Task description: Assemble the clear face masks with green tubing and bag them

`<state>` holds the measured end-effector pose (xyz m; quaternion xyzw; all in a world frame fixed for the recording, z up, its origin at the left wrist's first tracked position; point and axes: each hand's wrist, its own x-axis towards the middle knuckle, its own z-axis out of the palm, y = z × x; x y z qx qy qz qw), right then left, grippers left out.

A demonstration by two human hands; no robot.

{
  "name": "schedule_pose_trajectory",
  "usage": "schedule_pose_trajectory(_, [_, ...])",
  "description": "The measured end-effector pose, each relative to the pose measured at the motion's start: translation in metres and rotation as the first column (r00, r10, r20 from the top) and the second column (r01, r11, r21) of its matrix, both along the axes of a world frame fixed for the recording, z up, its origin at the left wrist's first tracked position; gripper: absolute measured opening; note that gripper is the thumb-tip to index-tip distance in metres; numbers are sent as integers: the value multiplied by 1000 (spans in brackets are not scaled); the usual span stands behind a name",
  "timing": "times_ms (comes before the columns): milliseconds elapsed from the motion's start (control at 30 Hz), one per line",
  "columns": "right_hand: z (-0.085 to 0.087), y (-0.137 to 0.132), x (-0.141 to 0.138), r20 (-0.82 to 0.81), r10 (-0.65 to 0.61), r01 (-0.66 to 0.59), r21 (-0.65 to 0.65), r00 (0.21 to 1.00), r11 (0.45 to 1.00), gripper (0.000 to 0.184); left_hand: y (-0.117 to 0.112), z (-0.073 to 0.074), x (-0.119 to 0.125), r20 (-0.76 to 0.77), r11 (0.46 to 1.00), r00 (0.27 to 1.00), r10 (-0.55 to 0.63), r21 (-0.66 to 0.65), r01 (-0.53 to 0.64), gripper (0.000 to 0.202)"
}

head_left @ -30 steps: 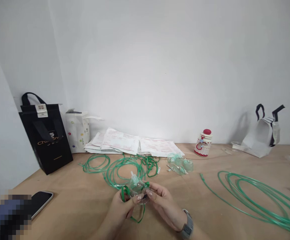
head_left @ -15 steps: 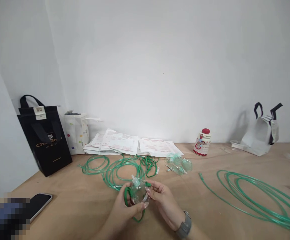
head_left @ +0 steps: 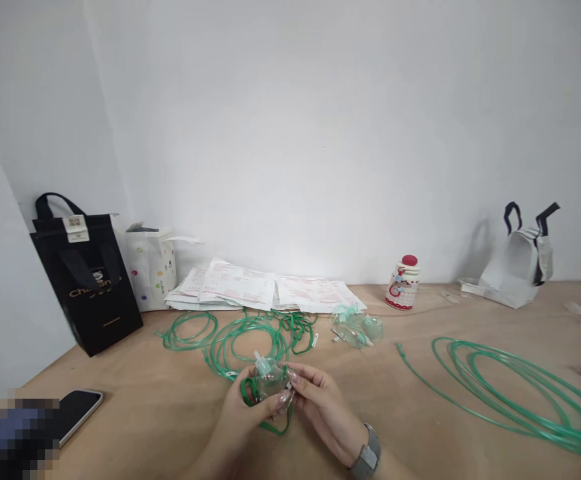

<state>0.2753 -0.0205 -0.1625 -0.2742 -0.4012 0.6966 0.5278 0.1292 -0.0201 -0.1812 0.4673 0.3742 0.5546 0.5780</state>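
Note:
Between my hands is a clear oxygen mask (head_left: 271,380) with a pale green connector on top and a green elastic strap (head_left: 276,428) looping below it. My left hand (head_left: 243,403) is closed around its left side, thumb across the lower front. Fingers of my right hand (head_left: 315,397) pinch the right edge, where the strap meets the mask; the exact grip is partly hidden. Just beyond lie coiled green tubing (head_left: 220,347) and a bunch of green straps (head_left: 297,327). Other clear masks (head_left: 357,328) rest farther to the right.
White printed packets (head_left: 237,285) lie along the wall. A black bag (head_left: 90,287), a dotted white bag (head_left: 153,267) and a phone (head_left: 80,410) are left. A bottle (head_left: 403,283), a white bag (head_left: 510,273) and a large tubing coil (head_left: 470,373) are right.
Both hands and the mask have shifted slightly left, and the mask has tilted a little. More of the strap hangs in view below it. The camera view has moved slightly.

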Motion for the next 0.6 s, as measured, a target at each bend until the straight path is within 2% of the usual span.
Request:
schedule_pose_trajectory(267, [-3,3,5,-96,58,-66,-86,994,994,29,-1,-2,2,47,996,995,-87,-33,88,48])
schedule_pose_trajectory(600, [-3,3,5,-125,116,-129,-107,985,986,29,-1,-4,-2,86,973,979,-183,-124,193,49])
